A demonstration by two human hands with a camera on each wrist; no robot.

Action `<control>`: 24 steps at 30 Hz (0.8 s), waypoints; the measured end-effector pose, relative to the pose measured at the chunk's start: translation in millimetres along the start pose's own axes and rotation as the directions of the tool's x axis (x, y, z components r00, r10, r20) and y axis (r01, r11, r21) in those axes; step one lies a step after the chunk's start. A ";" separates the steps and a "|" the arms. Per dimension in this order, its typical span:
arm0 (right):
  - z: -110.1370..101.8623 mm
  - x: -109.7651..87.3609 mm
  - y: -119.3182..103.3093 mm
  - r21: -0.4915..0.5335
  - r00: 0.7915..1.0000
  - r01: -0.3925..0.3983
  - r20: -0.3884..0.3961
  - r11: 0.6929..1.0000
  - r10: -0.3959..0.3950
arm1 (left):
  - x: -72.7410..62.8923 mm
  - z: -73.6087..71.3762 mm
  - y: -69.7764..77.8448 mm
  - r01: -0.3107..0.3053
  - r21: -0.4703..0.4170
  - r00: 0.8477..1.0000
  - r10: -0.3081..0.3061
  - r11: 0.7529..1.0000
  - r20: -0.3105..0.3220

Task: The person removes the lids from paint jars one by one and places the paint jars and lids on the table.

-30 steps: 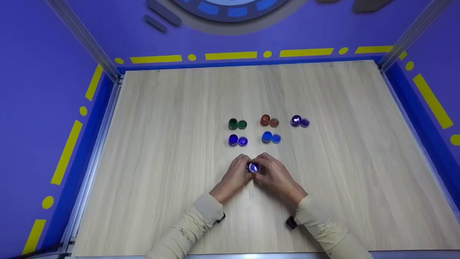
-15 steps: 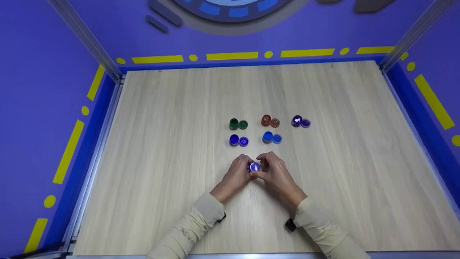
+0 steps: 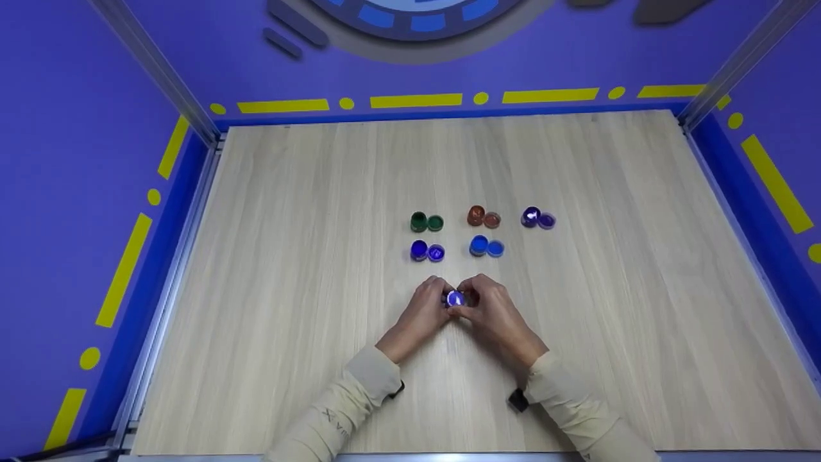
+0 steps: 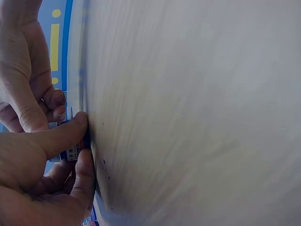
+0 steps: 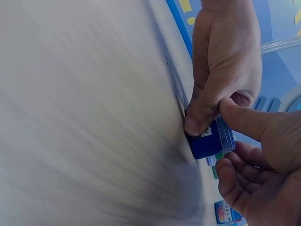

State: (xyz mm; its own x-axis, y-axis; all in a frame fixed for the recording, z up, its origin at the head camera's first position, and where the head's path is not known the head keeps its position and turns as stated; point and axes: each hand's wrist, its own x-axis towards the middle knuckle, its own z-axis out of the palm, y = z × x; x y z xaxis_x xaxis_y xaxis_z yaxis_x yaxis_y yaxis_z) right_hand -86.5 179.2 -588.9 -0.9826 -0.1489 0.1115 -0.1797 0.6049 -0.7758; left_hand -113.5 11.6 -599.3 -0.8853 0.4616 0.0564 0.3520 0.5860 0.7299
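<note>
A small paint jar (image 3: 455,298) with dark blue paint and a clear ridged lid (image 5: 226,134) stands upright near the table's front middle. My left hand (image 3: 421,310) grips its body from the left, the thumb pressed along the side in the right wrist view. From the right, my right hand (image 3: 495,316) holds the lid, thumb on one side and curled fingers around the other. A white label with a printed code shows on the jar body in the left wrist view. The fingers partly hide the jar.
Beyond the hands stand open paint jars, each with its lid beside it: a green jar (image 3: 418,221), a brown jar (image 3: 475,215), a purple jar (image 3: 530,216), a dark blue jar (image 3: 419,250) and a lighter blue jar (image 3: 479,245). Blue walls enclose the wooden table (image 3: 288,256).
Half a second ago my right fingers had spread away from the lid; now they are back around it. My left hand keeps its grip on the jar.
</note>
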 end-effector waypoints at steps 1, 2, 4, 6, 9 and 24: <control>-0.3 0.3 -0.3 -0.005 1.000 0.002 0.010 1.000 -0.002 | -0.1 0.1 0.2 0.003 -0.001 1.000 -0.003 1.000 0.002; -0.7 0.7 -0.5 -0.008 1.000 0.005 0.020 1.000 -0.005 | -0.2 0.1 0.4 0.007 -0.003 1.000 -0.007 1.000 0.004; -1.6 1.3 -0.4 -0.023 0.999 0.027 0.035 0.999 -0.027 | -0.4 0.1 0.6 0.013 -0.008 1.000 -0.013 1.000 0.006; -2.4 1.7 0.1 -0.040 0.997 0.062 0.044 0.997 -0.060 | -1.0 0.2 0.3 0.015 -0.007 1.000 -0.015 1.000 0.008; -3.6 2.2 1.2 -0.051 0.993 0.109 0.059 0.993 -0.106 | -1.3 0.3 -0.5 0.013 -0.010 1.000 -0.013 1.000 0.003; -2.9 1.8 5.9 -0.015 0.981 0.168 0.107 0.986 -0.165 | -1.8 -0.1 0.2 0.006 0.004 1.000 -0.006 1.000 -0.006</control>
State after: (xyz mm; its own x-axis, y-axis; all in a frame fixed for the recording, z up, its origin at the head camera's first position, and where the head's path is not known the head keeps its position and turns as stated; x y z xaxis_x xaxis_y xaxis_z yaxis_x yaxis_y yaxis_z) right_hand -89.5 184.8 -591.6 -0.9286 -0.3292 0.1712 -0.3424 0.5829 -0.7369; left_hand -111.9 10.9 -599.2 -0.8893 0.4539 0.0557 0.3475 0.5917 0.7274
